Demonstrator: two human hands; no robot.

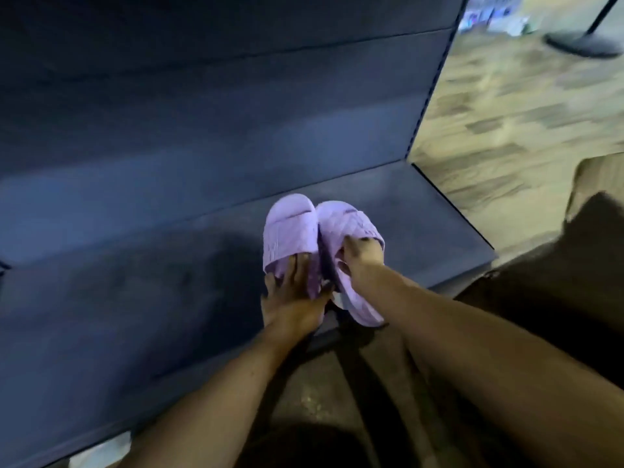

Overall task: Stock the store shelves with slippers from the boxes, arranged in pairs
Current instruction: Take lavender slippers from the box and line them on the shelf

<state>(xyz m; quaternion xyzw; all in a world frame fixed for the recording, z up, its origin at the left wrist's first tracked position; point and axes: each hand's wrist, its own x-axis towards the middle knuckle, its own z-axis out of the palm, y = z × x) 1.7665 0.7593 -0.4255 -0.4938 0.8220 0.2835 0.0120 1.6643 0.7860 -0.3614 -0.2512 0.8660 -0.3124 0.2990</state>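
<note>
- Left slipper (290, 228), lilac: on dark shelf (135, 298), toe pointing far, touching its mate.
- Right slipper (347, 224): tilted, heel past the shelf's near edge.
- Left hand (290, 298): grasps left slipper's heel end.
- Right hand (361, 261): fingers hooked under right slipper's strap, grasping.
- Wood floor (506, 130): right.

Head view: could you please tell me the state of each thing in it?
left slipper: flat on shelf, held at heel.
right slipper: tilted, heel past shelf edge.
left hand: holds left slipper.
right hand: grips right slipper's strap.
shelf: slippers at its front.
</note>
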